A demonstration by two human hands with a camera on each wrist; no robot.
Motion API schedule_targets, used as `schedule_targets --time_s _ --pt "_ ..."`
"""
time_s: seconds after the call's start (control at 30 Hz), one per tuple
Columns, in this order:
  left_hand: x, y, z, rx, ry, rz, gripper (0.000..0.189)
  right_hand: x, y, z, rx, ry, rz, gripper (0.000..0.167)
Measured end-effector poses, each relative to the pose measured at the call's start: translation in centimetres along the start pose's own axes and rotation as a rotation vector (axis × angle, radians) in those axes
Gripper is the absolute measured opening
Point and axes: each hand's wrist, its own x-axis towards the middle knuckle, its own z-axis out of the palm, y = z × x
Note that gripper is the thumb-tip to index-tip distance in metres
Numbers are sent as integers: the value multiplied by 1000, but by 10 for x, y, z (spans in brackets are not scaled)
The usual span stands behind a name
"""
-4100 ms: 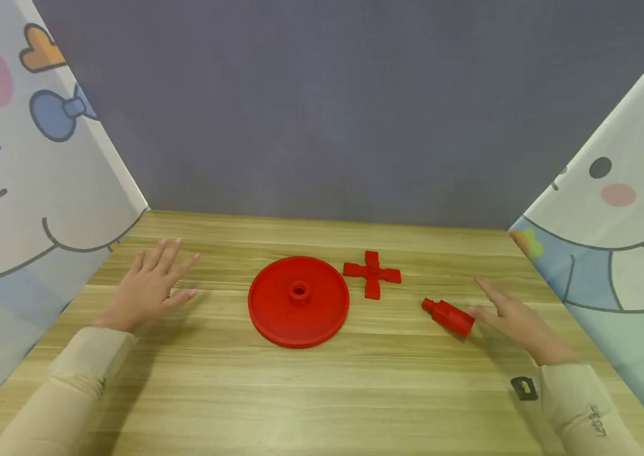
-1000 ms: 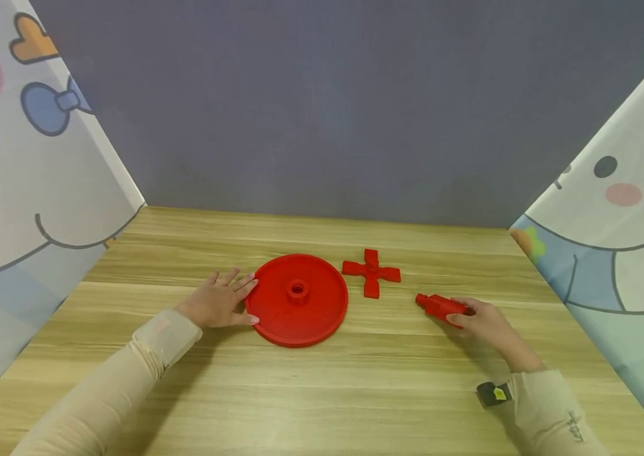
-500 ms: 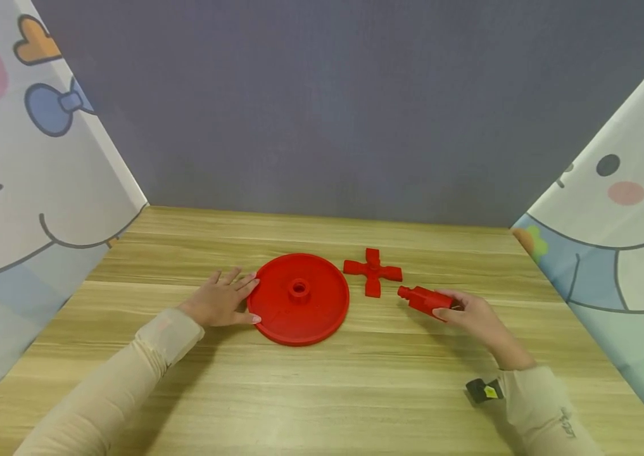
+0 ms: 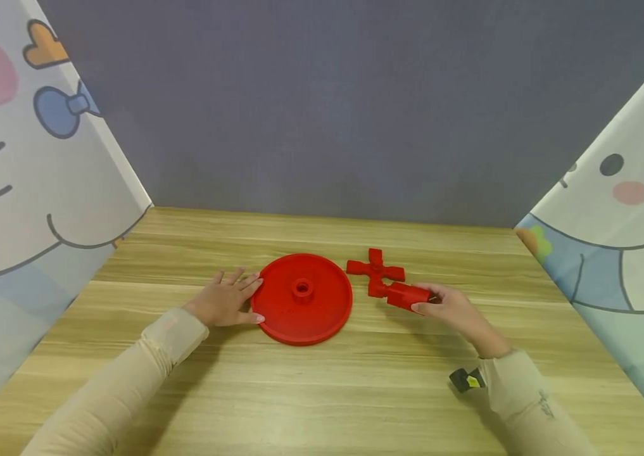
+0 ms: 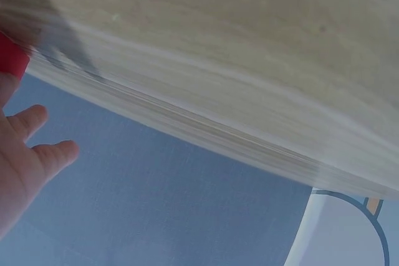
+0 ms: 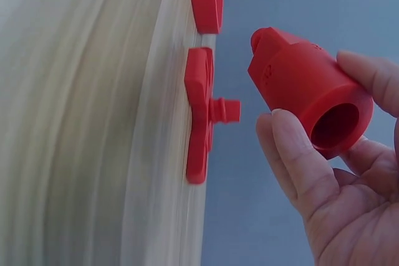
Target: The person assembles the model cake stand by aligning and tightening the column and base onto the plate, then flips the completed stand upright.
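A round red plastic disc point(image 4: 282, 323) with a raised, holed hub lies flat on the table. My left hand point(image 4: 225, 303) rests at its left rim, fingers spread; in the left wrist view only a red corner of the disc point(image 5: 10, 59) shows beside the fingers. To the disc's right is a red four-armed cross piece point(image 4: 376, 270), its central stub visible in the right wrist view. My right hand point(image 4: 455, 315) grips a hollow red plastic post point(image 4: 404, 296), narrow end leftward. The post overlaps the cross's near arm in the head view; in the right wrist view they stand apart.
The wood-grain table point(image 4: 299, 399) ends at a plain grey panel point(image 4: 327, 114) behind. Cartoon-printed cloth walls stand at the left point(image 4: 8, 190) and right point(image 4: 641, 253). A small dark strap point(image 4: 464, 380) shows at the right sleeve.
My left hand has come from the left onto the disc's rim. My right hand has taken hold of the post and carried it leftward to the cross piece. Disc and cross stay put.
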Motion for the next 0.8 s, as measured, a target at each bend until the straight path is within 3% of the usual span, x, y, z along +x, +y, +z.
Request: schedule_targets --time_s 0.2,0.43,0.63,0.8 --pt "1 -1 2 -8 16 10 85 6 -8 10 47 -29 -28 54" --pt "-4 -3 -2 -30 40 11 89 13 -24 38 37 7 -88 52" --pt "-3 -3 -4 -7 25 -5 88 30 -39 64 43 49 -158 46" --pt "1 -3 1 0 18 -4 84 37 -46 75 65 30 -171 45"
